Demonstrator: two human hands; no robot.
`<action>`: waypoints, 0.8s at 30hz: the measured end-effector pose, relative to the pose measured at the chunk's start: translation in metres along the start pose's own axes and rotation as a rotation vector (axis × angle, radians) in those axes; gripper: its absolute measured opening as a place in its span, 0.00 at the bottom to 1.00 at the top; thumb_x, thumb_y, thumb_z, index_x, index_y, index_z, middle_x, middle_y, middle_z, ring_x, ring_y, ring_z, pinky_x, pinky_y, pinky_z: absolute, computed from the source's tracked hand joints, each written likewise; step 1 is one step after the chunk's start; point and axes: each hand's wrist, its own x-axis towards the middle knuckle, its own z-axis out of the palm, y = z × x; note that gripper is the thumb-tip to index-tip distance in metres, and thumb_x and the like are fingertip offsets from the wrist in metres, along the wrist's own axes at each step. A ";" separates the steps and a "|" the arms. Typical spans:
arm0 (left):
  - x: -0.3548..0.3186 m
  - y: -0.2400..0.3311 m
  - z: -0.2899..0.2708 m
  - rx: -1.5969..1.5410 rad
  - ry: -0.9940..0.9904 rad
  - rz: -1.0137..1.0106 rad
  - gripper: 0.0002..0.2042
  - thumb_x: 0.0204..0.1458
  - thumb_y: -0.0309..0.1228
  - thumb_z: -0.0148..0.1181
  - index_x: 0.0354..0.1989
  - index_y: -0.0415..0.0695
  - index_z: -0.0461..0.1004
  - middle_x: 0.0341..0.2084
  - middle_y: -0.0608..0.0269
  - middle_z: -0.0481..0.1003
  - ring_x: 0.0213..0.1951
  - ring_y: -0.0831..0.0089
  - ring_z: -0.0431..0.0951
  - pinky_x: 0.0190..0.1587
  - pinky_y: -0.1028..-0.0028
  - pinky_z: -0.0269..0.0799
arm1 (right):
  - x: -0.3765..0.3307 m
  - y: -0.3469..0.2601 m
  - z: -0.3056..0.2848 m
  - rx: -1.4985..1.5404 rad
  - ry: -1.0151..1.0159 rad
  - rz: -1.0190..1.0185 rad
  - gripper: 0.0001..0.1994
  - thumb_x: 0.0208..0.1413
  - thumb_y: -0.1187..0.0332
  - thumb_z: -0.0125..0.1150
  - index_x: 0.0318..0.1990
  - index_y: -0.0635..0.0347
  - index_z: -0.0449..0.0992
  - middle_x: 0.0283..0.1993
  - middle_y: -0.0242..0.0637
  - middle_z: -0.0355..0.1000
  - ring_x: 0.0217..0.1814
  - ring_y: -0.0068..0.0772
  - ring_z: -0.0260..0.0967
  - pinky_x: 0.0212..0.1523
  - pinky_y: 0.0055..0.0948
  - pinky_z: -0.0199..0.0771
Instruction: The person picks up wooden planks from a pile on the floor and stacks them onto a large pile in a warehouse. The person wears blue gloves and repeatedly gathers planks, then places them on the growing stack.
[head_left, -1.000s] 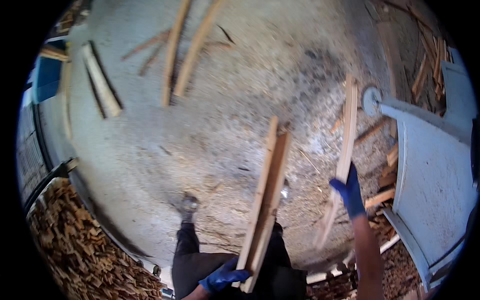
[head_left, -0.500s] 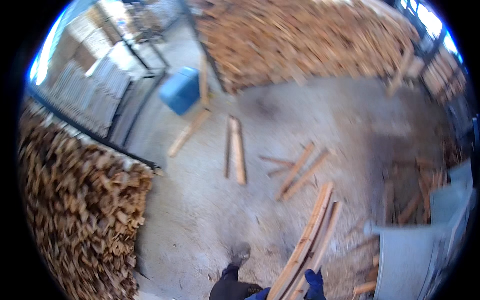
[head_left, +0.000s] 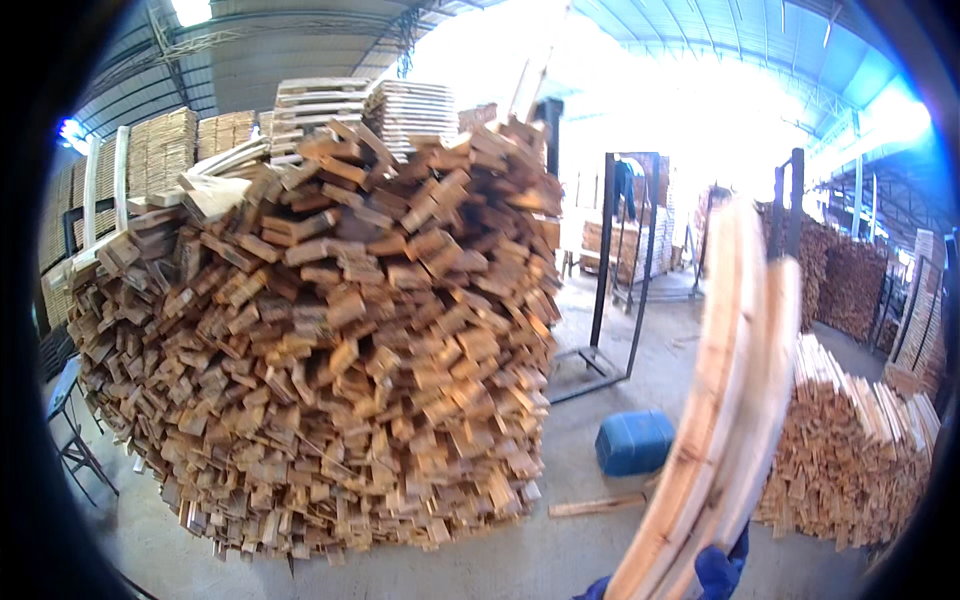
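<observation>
Head view: two long pale boards (head_left: 706, 410), side by side with a narrow dark gap between them near the lower end, rise from the lower edge at right of centre, tilted with their upper ends to the right; they are held clear of the floor (head_left: 470, 565), and their upper parts are blurred. The right hand (head_left: 722, 570), in a dark blue glove, grasps the boards low on their right side, its fingers closed about the edge. Of the left hand (head_left: 594, 589) only a blue-gloved sliver shows beside the boards' lower left edge; whether its fingers grip cannot be told. A large woodpile (head_left: 330, 370) of short, stacked pieces occupies the left and centre, with pallets (head_left: 415, 110) visible above it. Between the woodpile and the boards, a blue container (head_left: 635, 443) stands on the floor, a loose plank (head_left: 597, 507) lying just in front. Behind the container rises a black metal frame (head_left: 602, 262); at right, a smaller stack (head_left: 845, 460) of pale wood stands beyond the boards.
</observation>
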 end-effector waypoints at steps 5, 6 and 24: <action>0.037 0.098 -0.116 -0.109 0.224 0.125 0.40 0.45 0.44 0.65 0.61 0.35 0.53 0.54 0.44 0.64 0.55 0.57 0.66 0.57 0.63 0.62 | 0.070 -0.094 0.162 0.093 -0.420 -0.171 0.34 0.47 0.69 0.62 0.63 0.59 0.58 0.50 0.39 0.69 0.47 0.25 0.69 0.45 0.26 0.73; 0.042 0.114 -0.135 -0.132 0.283 0.144 0.38 0.46 0.43 0.65 0.61 0.35 0.54 0.54 0.43 0.64 0.55 0.57 0.66 0.57 0.63 0.62 | 0.079 -0.110 0.199 0.133 -0.512 -0.213 0.35 0.46 0.69 0.63 0.64 0.59 0.57 0.50 0.40 0.69 0.47 0.25 0.69 0.45 0.25 0.74; 0.193 0.285 -0.413 1.323 1.007 0.473 0.16 0.54 0.42 0.56 0.44 0.45 0.74 0.40 0.57 0.74 0.42 0.61 0.74 0.46 0.67 0.70 | 0.268 -0.232 0.465 -0.139 -0.949 -1.540 0.17 0.55 0.55 0.57 0.50 0.48 0.73 0.50 0.39 0.72 0.52 0.38 0.71 0.55 0.32 0.70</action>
